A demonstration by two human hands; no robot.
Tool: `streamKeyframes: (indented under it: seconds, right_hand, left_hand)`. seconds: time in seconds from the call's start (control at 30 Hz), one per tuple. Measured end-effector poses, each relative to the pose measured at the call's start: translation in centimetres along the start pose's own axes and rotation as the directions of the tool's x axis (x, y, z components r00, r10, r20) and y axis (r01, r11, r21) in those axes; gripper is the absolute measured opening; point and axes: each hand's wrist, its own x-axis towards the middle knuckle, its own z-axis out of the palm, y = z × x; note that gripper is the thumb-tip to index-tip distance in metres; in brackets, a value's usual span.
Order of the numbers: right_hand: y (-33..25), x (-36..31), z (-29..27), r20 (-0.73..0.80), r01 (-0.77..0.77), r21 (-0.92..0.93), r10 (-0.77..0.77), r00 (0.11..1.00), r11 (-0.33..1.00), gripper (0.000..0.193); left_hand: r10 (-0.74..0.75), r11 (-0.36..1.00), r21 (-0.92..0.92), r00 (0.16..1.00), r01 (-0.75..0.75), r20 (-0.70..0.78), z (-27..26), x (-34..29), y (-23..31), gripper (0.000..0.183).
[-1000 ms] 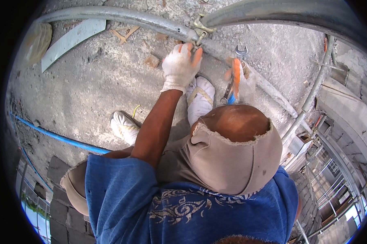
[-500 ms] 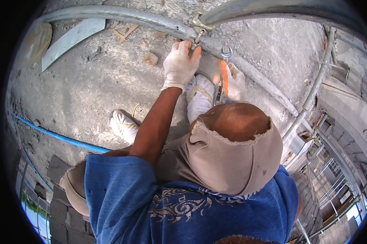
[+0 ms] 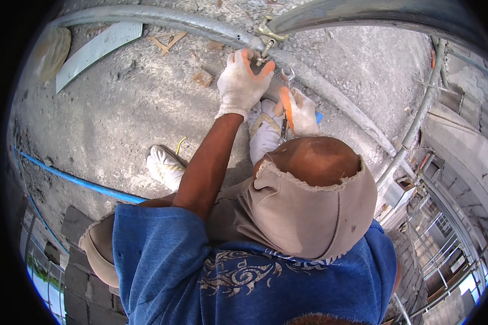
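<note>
Rough concrete ground outdoors, gritty and sunlit, scaffold tubes beyond its right edge, grey blocks at its near left corner. Blue pipe runs across the near left part.

Steel pipe curves (lens bend) along the far edge, a dusty length carrying on from it down toward the right edge. Larger grey pipe sits over the far right corner. Brass-coloured scaffold clamp at that pipe's left end; eye bolt just below it, by the dusty length.

Left hand, gloved white with orange tips: grip apart, thumb and forefinger spread, bolt's lower end right next to the gap. Can't tell if it touches.

Right hand, same glove type: grip clamped on a combination wrench at mid-shank. Wrench points away from the body, open end just right of the left thumb and well short of the clamp, other end near the knee. Blue piece pokes out beside the right hand; can't tell what it is.

Far left: corrugated strip, wood scraps right of it, brownish chunk left of the left hand. Yellow strip by the left shoe.
</note>
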Motion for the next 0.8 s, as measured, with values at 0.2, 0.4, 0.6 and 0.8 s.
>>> streamKeyframes:
  seconds: [0.2, 0.4, 0.6, 0.8]
  right_hand:
    - [-0.77, -0.89, 0.22, -0.003, -0.036, -0.020, 0.036, 0.999, 0.999, 0.040]
    - [-1.02, -0.60, 0.41, -0.016, -0.045, -0.062, 0.044, 0.999, 0.997, 0.038]
    - [-0.73, -0.35, 0.42, -0.020, -0.048, -0.082, 0.047, 0.999, 0.995, 0.040]
    - [-0.31, -0.19, 0.64, -0.009, -0.059, -0.070, 0.059, 0.998, 0.996, 0.036]
  left_hand:
    - [0.084, 0.995, 0.047, 0.995, -0.086, 0.046, 0.26, 0.21, -0.31, 0.039]
    - [0.077, 0.994, 0.069, 0.996, -0.080, 0.041, 0.53, -0.23, -0.64, 0.038]
    - [0.040, 0.999, 0.034, 0.997, -0.042, 0.065, 0.25, -0.10, -0.18, 0.038]
    - [0.026, 0.999, 0.028, 0.999, -0.027, 0.031, 0.19, -0.14, -0.13, 0.034]
